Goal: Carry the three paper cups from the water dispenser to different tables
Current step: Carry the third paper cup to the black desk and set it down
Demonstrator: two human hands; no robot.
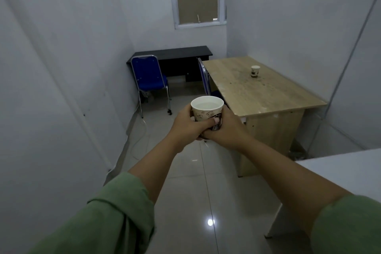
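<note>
A printed paper cup filled with water is held upright in front of me over the tiled floor. My left hand and my right hand both wrap around its lower half. A second paper cup stands alone on the light wooden table to the right. A black desk stands against the far wall under the window. No third cup and no water dispenser are in view.
A blue chair stands by the left wall before the black desk. Another blue chair is tucked at the wooden table's left edge. A white tabletop juts in at near right. A cable runs along the left wall's base.
</note>
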